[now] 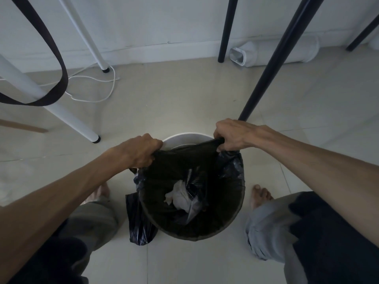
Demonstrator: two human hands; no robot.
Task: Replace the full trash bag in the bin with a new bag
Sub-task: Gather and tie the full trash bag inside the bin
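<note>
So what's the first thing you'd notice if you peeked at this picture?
Two hands: the left hand and right hand each grip the far edge of a black trash bag in the middle, pulling it off a white bin. Crumpled white paper lies inside the bag, and bare toes peek out on the right.

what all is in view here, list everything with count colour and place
trash bag: 1, black, in the bin, far edge gripped
bin: 1, white rim, floor centre
crumpled paper: 1 wad, white, inside the bag
loose bag: 1, black, floor left of bin
cable: 1, white, floor by the wall
strap: 1, dark, hanging top left
furniture legs: 2 white on the left, 3 dark on the right
left hand: grips bag edge
right hand: grips bag edge
bare feet: 2, beside bin
</note>
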